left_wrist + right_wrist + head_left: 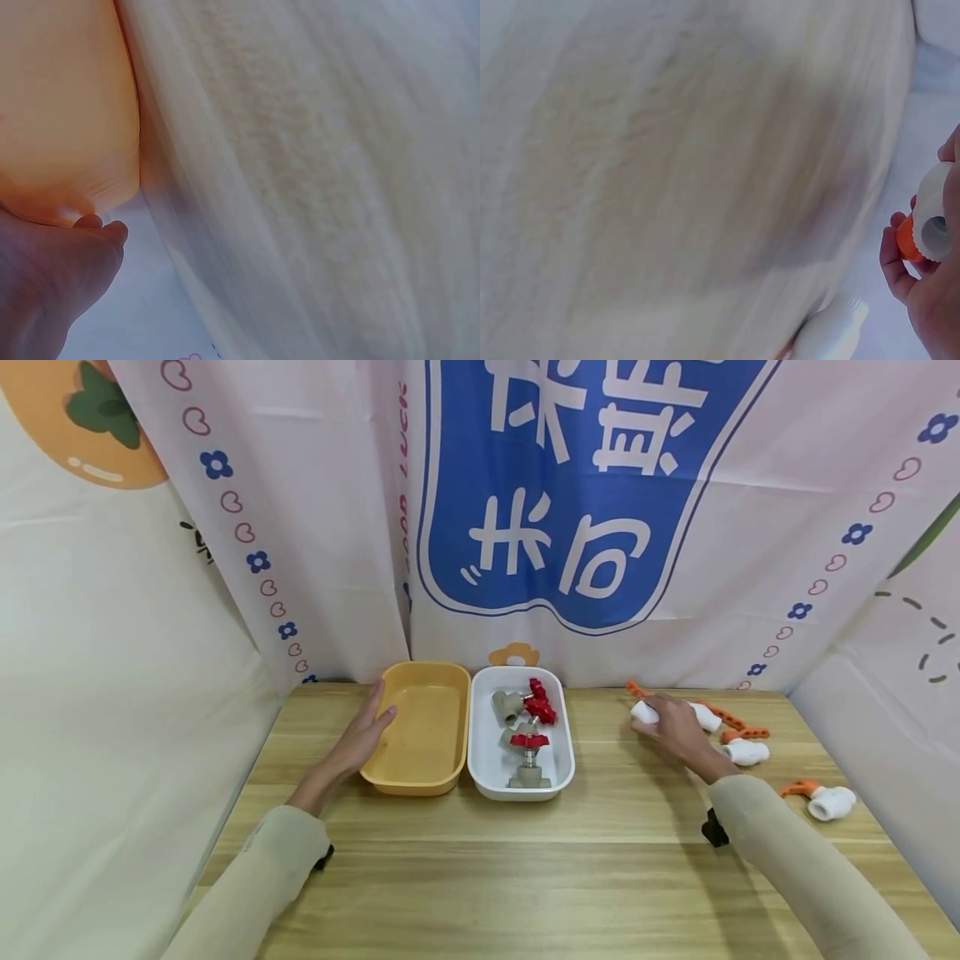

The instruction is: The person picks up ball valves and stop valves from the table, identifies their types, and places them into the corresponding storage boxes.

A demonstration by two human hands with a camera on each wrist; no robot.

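In the head view my left hand (357, 737) rests at the left side of a yellow tray (372, 779), fingers extended along its wall and thumb over the rim. The left wrist view shows the fingertips (105, 226) close against the tray's wall (67, 97). On the right, my right hand (678, 731) grips a white ball valve (643, 712) with an orange handle (636, 688). Its round opening shows in the right wrist view, the white body (932, 225) between the fingers; part of it is hidden by the hand.
Beside the yellow tray stands a white tray (480, 781) holding several grey valves with red handwheels (529, 742). More white ball valves with orange handles lie at the right: one (707, 717) just behind my hand, another (746, 752) farther right, one (831, 802) near the table's right edge.
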